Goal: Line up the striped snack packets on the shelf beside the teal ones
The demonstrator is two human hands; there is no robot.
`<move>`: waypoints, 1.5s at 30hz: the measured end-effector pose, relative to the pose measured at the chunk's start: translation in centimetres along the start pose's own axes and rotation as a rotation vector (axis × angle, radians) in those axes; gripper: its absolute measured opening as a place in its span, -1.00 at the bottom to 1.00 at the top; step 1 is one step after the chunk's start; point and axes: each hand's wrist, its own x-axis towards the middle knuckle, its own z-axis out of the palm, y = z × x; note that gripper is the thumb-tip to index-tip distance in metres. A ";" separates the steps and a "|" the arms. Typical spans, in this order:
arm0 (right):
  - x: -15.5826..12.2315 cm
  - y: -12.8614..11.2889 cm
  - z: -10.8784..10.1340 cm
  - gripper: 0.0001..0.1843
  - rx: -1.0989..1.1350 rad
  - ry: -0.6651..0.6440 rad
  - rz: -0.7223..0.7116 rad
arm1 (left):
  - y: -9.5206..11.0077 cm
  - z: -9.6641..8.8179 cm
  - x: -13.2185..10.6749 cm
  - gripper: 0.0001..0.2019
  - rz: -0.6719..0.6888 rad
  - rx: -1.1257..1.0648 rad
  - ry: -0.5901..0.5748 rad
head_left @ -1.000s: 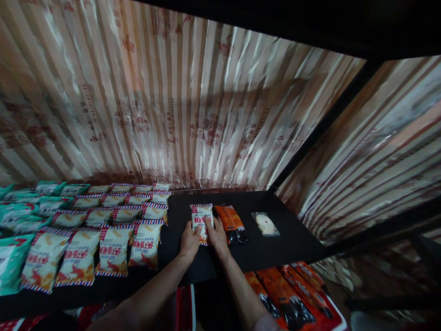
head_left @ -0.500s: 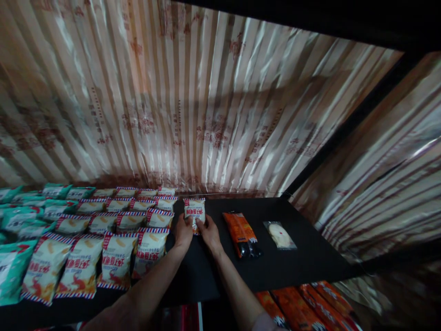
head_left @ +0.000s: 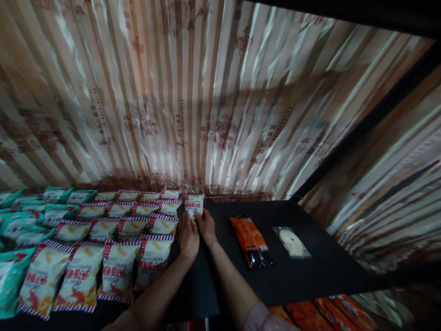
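Note:
Between my two hands is a cream snack bag [head_left: 195, 202] with red lettering and a striped top edge, upright at the back of the black shelf. My right hand [head_left: 207, 228] grips its lower right side, thumb on the front. My left hand [head_left: 188, 235] is closed at its lower left corner; part of its grip is hidden. Just left of my hands stand rows of matching cream bags [head_left: 154, 259], the closest beside my left wrist.
Green snack bags [head_left: 15, 280] fill the far left. An orange packet [head_left: 248, 240] and a clear packet with a pale round item [head_left: 292, 242] lie on the black shelf [head_left: 330, 262] to the right. More orange packets [head_left: 310, 315] sit lower down. A striped curtain hangs behind.
The snack bag and my hands have moved slightly toward the back. My left hand has shifted lower on the bag, its thumb no longer on the front. The view has turned slightly.

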 end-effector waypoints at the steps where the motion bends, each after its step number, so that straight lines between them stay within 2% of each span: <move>1: 0.2 0.0 0.2 -0.56 -0.001 -0.002 -0.004 | -0.1 0.0 0.2 -0.54 0.002 0.002 0.001; 9: 1.4 -0.7 0.9 -0.47 -0.028 -0.023 0.028 | -0.5 0.2 1.5 -0.55 -0.013 0.006 -0.018; 13: 1.5 -1.0 1.1 -0.40 -0.153 -0.033 0.026 | -0.9 0.6 1.8 -0.55 0.003 0.013 -0.009; 19: 1.6 -0.5 1.5 -0.48 -0.360 0.004 -0.112 | -1.5 1.0 1.8 -0.55 0.029 0.057 0.011; 22: 1.9 -0.2 1.6 -0.49 -0.336 -0.018 -0.156 | -1.5 1.1 1.6 -0.56 0.053 0.054 0.026; 28: 2.3 0.3 1.7 -0.45 -0.303 -0.049 -0.135 | -1.6 1.5 1.6 -0.54 0.069 0.091 0.001; 33: 1.8 0.9 1.8 -0.42 -0.227 0.018 -0.173 | -1.9 1.5 1.5 -0.56 0.082 0.070 0.002; 39: -0.2 1.7 1.7 -0.42 -0.221 0.182 -0.183 | -1.5 0.7 0.1 -0.58 0.152 0.070 0.013; 45: -3.1 2.0 1.1 -0.49 -0.231 0.214 -0.132 | -1.2 0.2 -2.8 -0.62 0.157 0.078 0.021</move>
